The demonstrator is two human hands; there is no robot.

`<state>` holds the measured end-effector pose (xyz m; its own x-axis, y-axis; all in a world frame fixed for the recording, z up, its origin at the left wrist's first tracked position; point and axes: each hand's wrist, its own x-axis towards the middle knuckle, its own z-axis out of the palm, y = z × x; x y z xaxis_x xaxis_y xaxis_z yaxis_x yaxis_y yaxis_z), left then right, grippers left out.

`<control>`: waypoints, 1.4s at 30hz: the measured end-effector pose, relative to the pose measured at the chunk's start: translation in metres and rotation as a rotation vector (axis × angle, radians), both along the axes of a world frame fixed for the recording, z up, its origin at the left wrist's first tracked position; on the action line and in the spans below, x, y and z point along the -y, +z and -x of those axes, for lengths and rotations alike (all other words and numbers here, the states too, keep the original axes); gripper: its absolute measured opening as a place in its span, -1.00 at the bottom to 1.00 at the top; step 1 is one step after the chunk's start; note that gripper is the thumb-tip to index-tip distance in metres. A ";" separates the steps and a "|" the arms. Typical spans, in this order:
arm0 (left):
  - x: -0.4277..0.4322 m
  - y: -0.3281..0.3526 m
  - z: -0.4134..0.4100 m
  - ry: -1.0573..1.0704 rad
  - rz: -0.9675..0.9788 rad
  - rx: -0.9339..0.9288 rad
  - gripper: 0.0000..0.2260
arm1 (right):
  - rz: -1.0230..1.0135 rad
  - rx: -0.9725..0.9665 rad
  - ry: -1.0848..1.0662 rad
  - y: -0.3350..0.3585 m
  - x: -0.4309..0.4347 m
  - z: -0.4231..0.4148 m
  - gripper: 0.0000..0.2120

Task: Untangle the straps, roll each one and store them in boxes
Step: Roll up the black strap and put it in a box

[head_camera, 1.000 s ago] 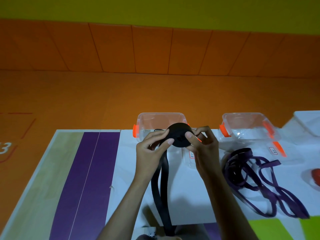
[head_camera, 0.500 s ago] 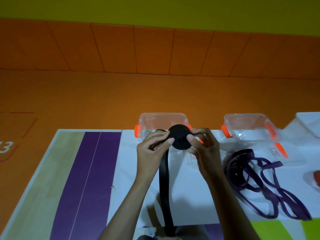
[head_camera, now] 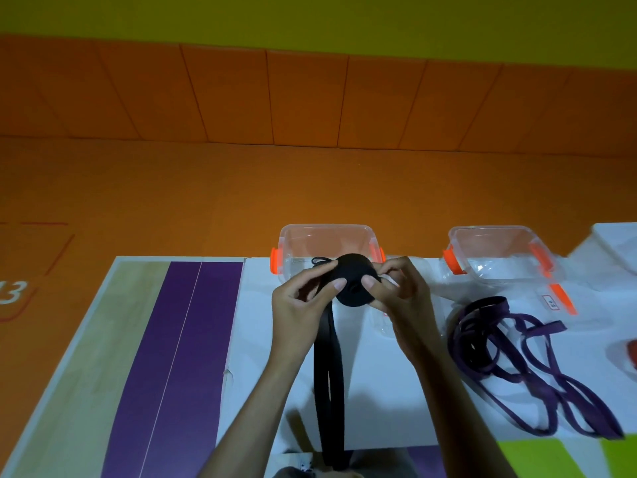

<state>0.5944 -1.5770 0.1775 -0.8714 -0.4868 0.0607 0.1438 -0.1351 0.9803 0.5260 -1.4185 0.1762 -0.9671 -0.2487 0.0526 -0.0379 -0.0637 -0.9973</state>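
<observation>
**Status: winding of first strap in progress.**

- The left hand and right hand both grasp the roll of the black strap. A thumb presses on its face from each side, and the fingers curl round behind it.
- The roll stays in the air in front of the left box, where it was one second ago. Its size shows no clear growth.
- The unwound length hangs below the table edge. It has shifted from a wider loop to two bands side by side.
- Judgement: turns are being added slowly, and much strap remains to wind.
- The purple strap lies unmoved and tangled on the table, near the right box.
- No strap is visible in either box, so storage has not begun.
</observation>
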 end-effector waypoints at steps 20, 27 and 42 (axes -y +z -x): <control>0.011 -0.001 0.008 -0.084 -0.063 -0.003 -0.78 | 0.293 0.150 0.062 -0.001 0.017 0.001 -0.71; 0.005 -0.004 0.009 -0.005 -0.083 0.034 -0.82 | 0.162 0.062 -0.047 -0.001 0.010 0.007 -0.67; 0.005 -0.009 0.003 -0.033 0.022 0.019 -0.72 | 0.040 -0.103 -0.007 0.003 -0.001 0.018 -0.74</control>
<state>0.5916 -1.5825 0.1682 -0.8878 -0.4569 0.0548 0.1214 -0.1176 0.9856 0.5076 -1.4175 0.1793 -0.9578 -0.2376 0.1618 -0.1408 -0.1026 -0.9847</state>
